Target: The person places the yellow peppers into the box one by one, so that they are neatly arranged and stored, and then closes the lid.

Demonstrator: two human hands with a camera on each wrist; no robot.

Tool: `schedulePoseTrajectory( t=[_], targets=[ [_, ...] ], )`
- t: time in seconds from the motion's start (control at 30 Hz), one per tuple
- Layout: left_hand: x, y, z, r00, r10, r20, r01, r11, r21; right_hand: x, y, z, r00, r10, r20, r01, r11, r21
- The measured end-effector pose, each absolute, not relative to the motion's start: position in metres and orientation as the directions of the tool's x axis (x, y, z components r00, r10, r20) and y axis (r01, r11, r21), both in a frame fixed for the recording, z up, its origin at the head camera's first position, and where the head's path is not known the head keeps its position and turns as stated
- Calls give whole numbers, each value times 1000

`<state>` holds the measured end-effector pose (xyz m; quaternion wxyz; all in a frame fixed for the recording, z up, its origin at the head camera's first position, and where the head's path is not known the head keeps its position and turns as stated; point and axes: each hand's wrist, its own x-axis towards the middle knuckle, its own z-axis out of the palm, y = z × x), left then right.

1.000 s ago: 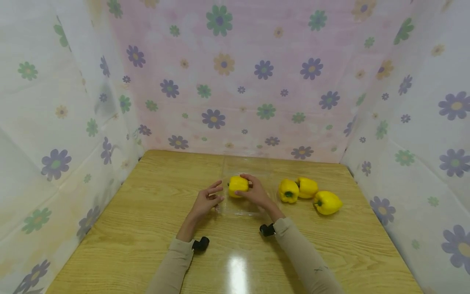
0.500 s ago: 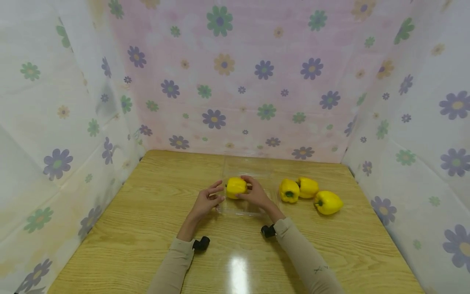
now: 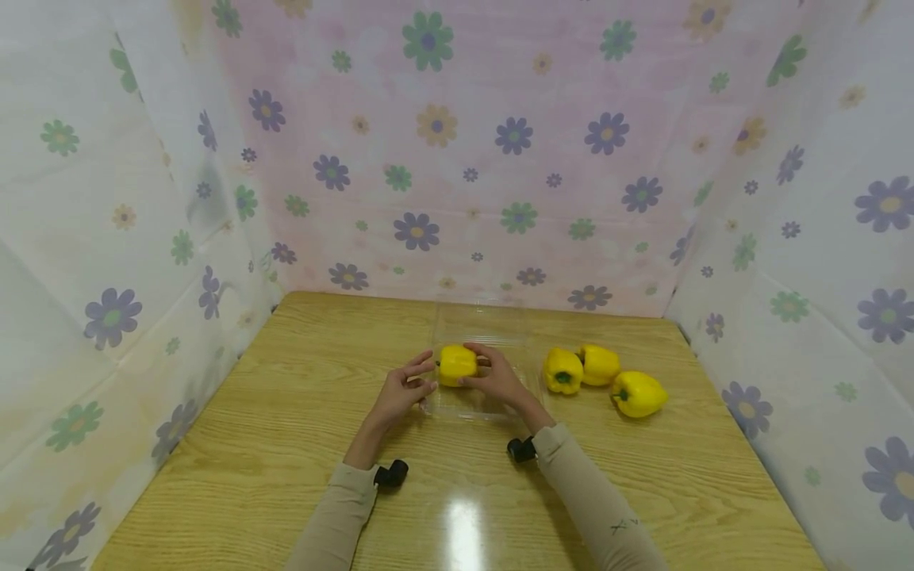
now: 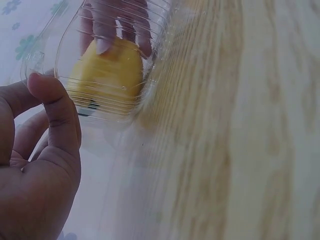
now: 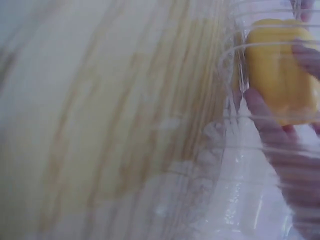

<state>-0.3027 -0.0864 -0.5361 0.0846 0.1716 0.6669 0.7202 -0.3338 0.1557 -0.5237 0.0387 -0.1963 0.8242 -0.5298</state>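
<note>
My right hand grips a yellow bell pepper inside a clear plastic container, fingers over the top and thumb at the near side. The pepper's green stem points left. Seen through the ribbed wall in the left wrist view, the pepper sits low in the container with fingertips on it. At the container's left edge, my left hand pinches the rim between thumb and fingers; the thumb shows against the rim in the left wrist view.
Several more yellow bell peppers lie right of the container: one upright, one behind it, one nearer on its side. The container's clear lid lies folded back towards the flowered backdrop. All rest on a wooden table.
The pepper in my right hand has shifted slightly left and down within the container, towards its left wall. The left hand has stayed at the rim, and the other peppers are unmoved.
</note>
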Motion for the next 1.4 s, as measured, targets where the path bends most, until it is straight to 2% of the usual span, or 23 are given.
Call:
schedulePoseTrajectory(
  t=[0.17,0.5,0.83,1.23,1.4],
  targets=[
    [-302,-86,-535,-923,359,141,116,-90,989,-333,156,-522,-924,-364,117,-250,343,-906],
    [-300,-88,-536,-923,361,136,111,-89,990,-331,156,-521,-890,-422,173,-320,307,-896],
    [-300,-86,-534,-930,342,136,118,-74,990,-335,155,-524,-909,-399,120,-256,308,-916],
    [-299,-85,-533,-932,336,134,132,-31,991,-328,163,-514,-929,-367,46,-190,365,-911],
    [-300,-86,-534,-935,328,132,133,-18,991,-325,169,-508,-932,-357,61,-213,406,-889]
  ],
)
